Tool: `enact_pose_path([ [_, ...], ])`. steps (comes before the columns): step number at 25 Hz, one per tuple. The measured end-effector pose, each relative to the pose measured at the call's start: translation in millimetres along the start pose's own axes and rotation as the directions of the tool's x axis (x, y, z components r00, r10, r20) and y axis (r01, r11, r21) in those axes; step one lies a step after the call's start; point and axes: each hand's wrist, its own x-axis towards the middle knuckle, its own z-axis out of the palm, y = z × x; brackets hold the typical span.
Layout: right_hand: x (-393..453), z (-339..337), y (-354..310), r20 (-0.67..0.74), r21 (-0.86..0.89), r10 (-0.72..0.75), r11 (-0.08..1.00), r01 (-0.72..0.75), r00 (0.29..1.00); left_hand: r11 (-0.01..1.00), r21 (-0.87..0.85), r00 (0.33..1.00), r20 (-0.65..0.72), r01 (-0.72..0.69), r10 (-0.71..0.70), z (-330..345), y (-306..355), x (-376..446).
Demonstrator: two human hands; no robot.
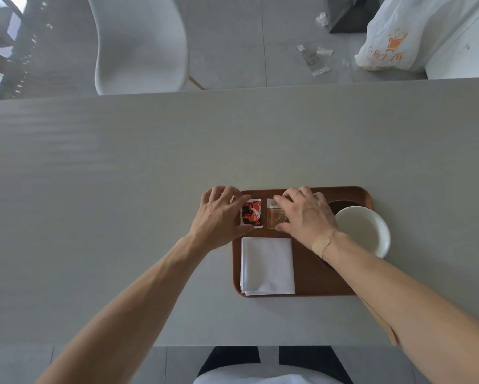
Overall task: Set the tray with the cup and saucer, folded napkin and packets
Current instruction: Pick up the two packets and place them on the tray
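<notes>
1. Tray: a brown wooden tray with rounded corners is set on the pale table, toward the near right part of the tabletop.
2. A white folded napkin is laid flat in the near left part of the tray.
3. Two packets are placed side by side at the tray's far left: a red packet on the left and a brown packet just to its right, apart by a narrow gap.
4. The red packet is pinched by the left hand, thumb at its near edge and fingers curled over its far left corner.
5. The brown packet is held by the right hand, fingers at its far edge and thumb at its near right corner; a plaster is seen on that wrist.
6. A white saucer is seen at the tray's right side, overhanging the right rim. A dark round shape beyond the hand cannot be identified.
7. A white chair and a printed plastic bag are seen beyond the table's far edge.
</notes>
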Motion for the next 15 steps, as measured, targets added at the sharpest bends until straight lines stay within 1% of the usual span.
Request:
enact_pose_path([
  [6, 3.8, -0.3, -1.1, 0.023, -0.002, -0.011, 1.0, 0.011, 1.0, 0.998, 0.047, 0.999, 0.027, -0.032, 0.031, 0.7, -4.2, 0.9],
  [15, 3.5, 1.1, 0.0, 0.007, 0.001, -0.012, 1.0, 0.012, 1.0, 0.999, 0.04, 0.998, 0.055, -0.029, 0.027, 2.6, -0.7, 5.7],
])
